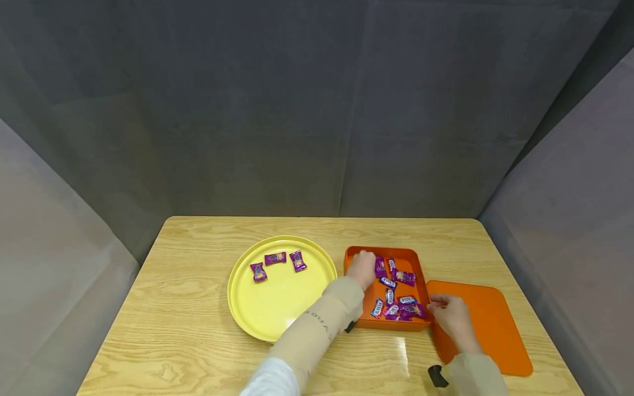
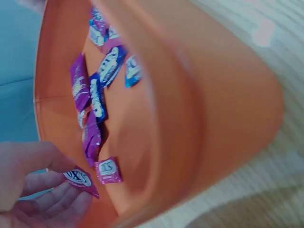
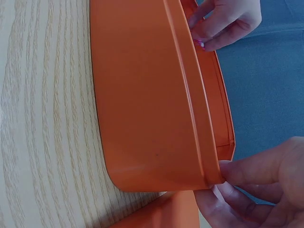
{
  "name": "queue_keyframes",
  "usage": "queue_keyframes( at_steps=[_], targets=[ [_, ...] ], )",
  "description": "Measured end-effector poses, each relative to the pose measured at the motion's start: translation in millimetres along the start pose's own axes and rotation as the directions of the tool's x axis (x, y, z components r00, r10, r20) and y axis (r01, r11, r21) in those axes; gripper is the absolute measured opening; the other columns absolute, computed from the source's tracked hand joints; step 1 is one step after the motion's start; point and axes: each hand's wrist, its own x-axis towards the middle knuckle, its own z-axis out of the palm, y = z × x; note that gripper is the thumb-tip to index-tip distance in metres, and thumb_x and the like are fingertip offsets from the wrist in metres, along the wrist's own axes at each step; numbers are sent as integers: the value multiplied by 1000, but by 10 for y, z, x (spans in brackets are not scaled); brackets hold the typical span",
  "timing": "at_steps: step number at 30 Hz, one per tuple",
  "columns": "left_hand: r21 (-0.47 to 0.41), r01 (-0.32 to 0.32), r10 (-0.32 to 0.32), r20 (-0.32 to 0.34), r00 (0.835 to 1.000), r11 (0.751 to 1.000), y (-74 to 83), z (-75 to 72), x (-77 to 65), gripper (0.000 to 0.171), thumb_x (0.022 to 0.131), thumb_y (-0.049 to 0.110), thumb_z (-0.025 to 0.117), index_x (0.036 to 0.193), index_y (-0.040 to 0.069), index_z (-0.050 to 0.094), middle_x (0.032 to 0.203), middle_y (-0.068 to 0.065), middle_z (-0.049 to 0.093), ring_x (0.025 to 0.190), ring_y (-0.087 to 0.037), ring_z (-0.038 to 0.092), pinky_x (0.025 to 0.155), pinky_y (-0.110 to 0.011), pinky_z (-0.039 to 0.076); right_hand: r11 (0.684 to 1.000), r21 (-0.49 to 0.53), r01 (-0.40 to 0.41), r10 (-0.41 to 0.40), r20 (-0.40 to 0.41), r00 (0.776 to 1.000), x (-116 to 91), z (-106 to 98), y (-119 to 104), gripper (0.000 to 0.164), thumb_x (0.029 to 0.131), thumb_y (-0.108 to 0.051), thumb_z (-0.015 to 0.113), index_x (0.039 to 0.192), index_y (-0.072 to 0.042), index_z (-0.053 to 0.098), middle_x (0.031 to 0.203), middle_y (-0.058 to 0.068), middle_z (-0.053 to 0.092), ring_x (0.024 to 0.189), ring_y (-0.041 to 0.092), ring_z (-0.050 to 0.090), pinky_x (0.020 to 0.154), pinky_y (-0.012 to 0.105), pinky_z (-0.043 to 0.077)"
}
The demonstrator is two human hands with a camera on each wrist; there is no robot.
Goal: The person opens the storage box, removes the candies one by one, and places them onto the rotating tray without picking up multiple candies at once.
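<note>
My left hand (image 1: 362,269) reaches into the left side of an orange box (image 1: 391,325). In the left wrist view, thumb and fingers pinch a candy in a pink wrapper (image 2: 80,178) inside the box. Another pink-wrapped candy (image 2: 108,170) lies beside it on the box floor. At the box's right side, my right hand (image 1: 453,320) grips the rim, its thumb over the edge and fingers outside, as the right wrist view shows. Several candies in purple wrappers (image 1: 405,277) and blue wrappers (image 1: 388,283) lie scattered in the box.
Left of the box stands a round yellow tray (image 1: 264,324) bearing three purple-wrapped candies (image 1: 275,258). A flat orange lid (image 1: 500,330) lies on the wooden table (image 1: 163,308), just right of the box. Grey cloth walls (image 1: 267,121) rise behind and at both sides.
</note>
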Motion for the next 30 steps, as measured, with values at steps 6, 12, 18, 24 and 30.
queue_keyframes(
  at_steps=[6, 12, 18, 24, 30],
  targets=[
    [-28, -50, 50, -6, 999, 998, -41, -148, 4, 5, 77, 4, 67, 80, 7, 68, 82, -4, 64, 65, -9, 56, 49, -18, 42, 1000, -1, -3, 3, -2, 1000, 4, 1, 1, 28, 85, 2, 55, 109, 16, 55, 90, 24, 62, 76, 26, 58, 65, 34, 53],
    [-80, -73, 71, -22, 997, 994, -118, -283, -13, 9, 77, 4, 68, 85, 3, 66, 83, -5, 57, 66, -10, 49, 52, -16, 42, 1000, -6, 6, -6, -6, 1000, 6, -3, -1, 28, 85, 1, 56, 109, 16, 56, 89, 24, 62, 76, 27, 58, 64, 33, 53],
    [-106, -62, 57, -49, 997, 992, -211, -418, -54, 18, 79, 7, 69, 96, 2, 67, 87, -6, 58, 74, -12, 55, 64, -17, 50, 1000, -17, 10, -10, -12, 1000, 3, -7, 1, 28, 85, 1, 56, 109, 16, 56, 90, 25, 62, 77, 28, 58, 65, 34, 54],
    [-118, -107, 96, -100, 990, 987, -382, -511, -98, 14, 77, 2, 66, 91, 1, 67, 84, -7, 56, 72, -14, 54, 65, -20, 50, 1000, -26, 14, -14, -15, 1000, -2, -6, 4, 28, 85, 0, 57, 108, 16, 57, 90, 25, 62, 76, 28, 59, 65, 35, 54],
    [-105, -154, 138, -144, 980, 983, -591, -624, -150, 7, 75, -1, 64, 82, 1, 64, 81, -7, 54, 71, -15, 53, 60, -20, 47, 1000, -17, 15, -15, -10, 1000, -12, -23, 8, 28, 85, 0, 57, 108, 16, 56, 90, 25, 62, 76, 28, 58, 66, 35, 54]
  ],
)
